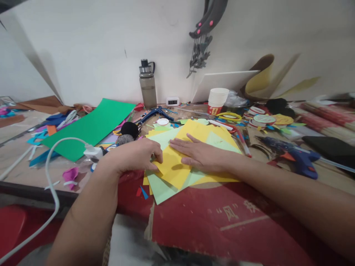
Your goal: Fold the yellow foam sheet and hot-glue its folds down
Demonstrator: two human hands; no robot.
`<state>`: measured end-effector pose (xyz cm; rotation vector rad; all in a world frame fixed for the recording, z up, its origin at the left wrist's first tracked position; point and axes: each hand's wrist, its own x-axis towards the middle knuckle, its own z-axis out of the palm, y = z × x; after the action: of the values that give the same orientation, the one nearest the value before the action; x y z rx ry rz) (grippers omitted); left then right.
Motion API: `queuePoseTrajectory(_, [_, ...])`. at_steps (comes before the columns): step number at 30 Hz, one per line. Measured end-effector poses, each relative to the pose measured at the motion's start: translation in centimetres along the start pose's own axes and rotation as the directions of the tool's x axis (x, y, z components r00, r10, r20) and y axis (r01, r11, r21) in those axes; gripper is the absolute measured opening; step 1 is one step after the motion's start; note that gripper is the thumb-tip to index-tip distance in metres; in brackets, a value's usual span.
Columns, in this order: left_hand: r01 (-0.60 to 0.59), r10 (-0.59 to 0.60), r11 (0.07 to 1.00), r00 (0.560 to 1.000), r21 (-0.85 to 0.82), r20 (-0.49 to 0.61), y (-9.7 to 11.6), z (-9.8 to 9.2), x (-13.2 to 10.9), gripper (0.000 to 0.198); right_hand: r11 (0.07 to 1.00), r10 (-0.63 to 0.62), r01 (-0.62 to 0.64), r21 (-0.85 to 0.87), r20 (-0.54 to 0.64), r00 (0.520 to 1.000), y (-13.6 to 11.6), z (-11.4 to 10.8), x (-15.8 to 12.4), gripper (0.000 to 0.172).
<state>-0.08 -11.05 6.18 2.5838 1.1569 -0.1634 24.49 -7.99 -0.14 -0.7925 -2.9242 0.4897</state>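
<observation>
A sheet of yellow paper (177, 177) lies askew on a loose stack of yellow and light green paper (161, 192). My left hand (138, 154) is at its left edge, fingers curled and pinching the yellow paper between thumb and fingers. Flat on top of the same sheet, my right hand (201, 153) rests with its fingers stretched out to the left. Beneath the stack is a dark red board (235, 221) with gold lettering and a worn edge. Small red and blue paper scraps (144, 193) sit left of the stack.
Green sheet (94, 125), black yarn ball (129, 130) and a white cable (57, 188) are on the left. Behind stand a water bottle (148, 87), small clock (172, 101) and paper cups (217, 100). A blue glue gun (296, 155) and black case (330, 149) lie right.
</observation>
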Motion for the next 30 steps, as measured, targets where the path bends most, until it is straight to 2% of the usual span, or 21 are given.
queuePoseTrajectory(4, [-0.006,0.006,1.0,1.0,0.019,0.012,0.2,-0.1,0.0,0.017,0.994,0.072,-0.078,-0.076,-0.072,0.995,3.7,-0.2,-0.6,0.067])
queuePoseTrajectory(7, [-0.004,0.004,1.0,1.0,0.012,0.006,0.3,-0.1,-0.1,0.017,0.977,0.133,-0.154,-0.147,-0.141,0.981,5.2,-0.2,-1.0,0.068])
queuePoseTrajectory(10, [-0.02,0.02,1.0,1.0,0.004,-0.006,0.1,0.1,-0.1,0.016,0.97,0.139,-0.163,-0.182,-0.138,0.981,4.1,0.2,-1.3,0.07])
queuePoseTrajectory(14, [-0.051,0.051,0.999,0.999,-0.001,-0.017,-0.1,0.3,0.0,0.015,0.994,0.013,-0.022,-0.109,-0.08,0.997,0.4,0.7,-1.7,0.074])
queuePoseTrajectory(16, [-0.049,0.049,0.999,0.999,-0.002,-0.018,-0.1,0.3,-0.1,0.015,0.998,-0.042,0.04,-0.056,-0.046,0.998,-0.6,0.7,-1.9,0.075])
queuePoseTrajectory(18, [-0.047,0.047,0.999,0.999,-0.001,-0.021,-0.1,0.3,-0.1,0.016,0.998,-0.053,0.052,-0.03,-0.025,0.998,-0.3,0.4,-2.2,0.072])
queuePoseTrajectory(20, [-0.047,0.047,0.999,0.999,-0.001,-0.019,0.0,0.3,-0.2,0.018,0.999,-0.005,0.004,-0.04,-0.016,1.0,1.1,0.0,-2.4,0.068])
queuePoseTrajectory(24, [-0.034,0.034,0.999,0.999,-0.016,-0.011,-0.1,0.3,-0.3,0.019,0.991,0.102,-0.109,-0.08,-0.088,0.991,4.0,-0.9,-2.9,0.062])
queuePoseTrajectory(27, [-0.028,0.028,0.999,0.999,-0.029,-0.017,-0.1,0.2,-0.4,0.018,0.988,0.116,-0.131,-0.086,-0.157,0.981,4.4,-1.2,-3.0,0.06])
queuePoseTrajectory(30, [-0.034,0.034,0.999,0.999,-0.034,-0.021,-0.2,0.2,-0.5,0.018,0.989,0.103,-0.117,-0.094,-0.143,0.984,3.9,-1.3,-2.8,0.059])
